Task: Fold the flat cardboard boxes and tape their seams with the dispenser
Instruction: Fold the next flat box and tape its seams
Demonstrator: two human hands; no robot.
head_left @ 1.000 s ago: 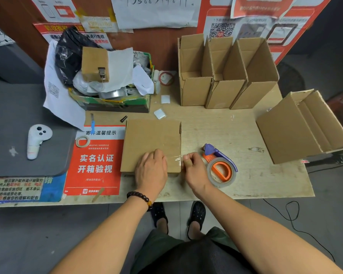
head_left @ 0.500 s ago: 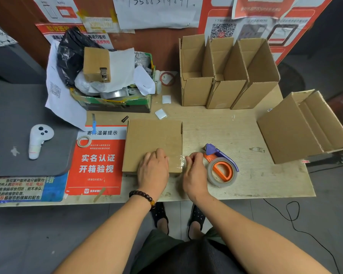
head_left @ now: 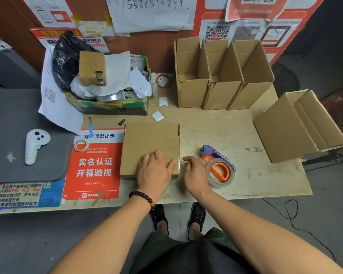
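A brown cardboard box (head_left: 149, 141) lies with a flat face up in the middle of the wooden table (head_left: 216, 131). Clear tape runs over its near right corner. My left hand (head_left: 154, 171) presses flat on that near part of the box, thumb towards the taped edge. My right hand (head_left: 195, 175) hovers just right of the box with loosely curled fingers and holds nothing. A tape dispenser (head_left: 219, 165), purple with an orange core and a clear roll, lies on the table right beside my right hand.
Three open folded boxes (head_left: 220, 91) stand against the back wall. Another open box (head_left: 297, 127) lies at the right edge. A cluttered green box (head_left: 111, 107) sits back left, a white controller (head_left: 35, 145) on a grey mat, a small tape roll (head_left: 81, 145) on a red sign.
My right hand has come off the box's taped corner and drawn slightly right towards the dispenser. My left hand stays pressed on the box.
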